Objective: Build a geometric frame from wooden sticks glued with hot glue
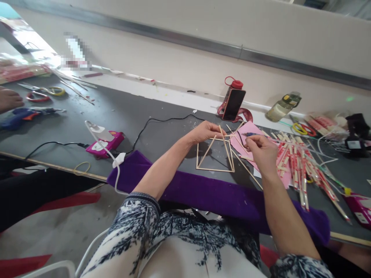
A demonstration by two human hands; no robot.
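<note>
A frame of thin wooden sticks (215, 169), probably chopsticks, stands on the grey table in front of me. It has a square base with sticks slanting up from it. My left hand (206, 132) pinches the frame's sticks near the top at its far side. To the right, my right hand (262, 151) is raised over pink paper (245, 131), thumb and forefinger pressed together. Whatever lies between those fingertips is too small to make out. Just beyond them is a slim blue pen-like object (251, 134). Loose sticks lie between the frame and my right forearm.
Wrapped chopsticks (301, 162) are heaped at right. Behind stand a phone (234, 105) against a red-capped bottle and a clear bottle (283, 107). A magenta power strip (106, 144) with cables sits left. Another person's hand (10, 99) is near scissors (37, 96) and a blue glue gun (21, 117). Purple cloth (185, 184) covers the front edge.
</note>
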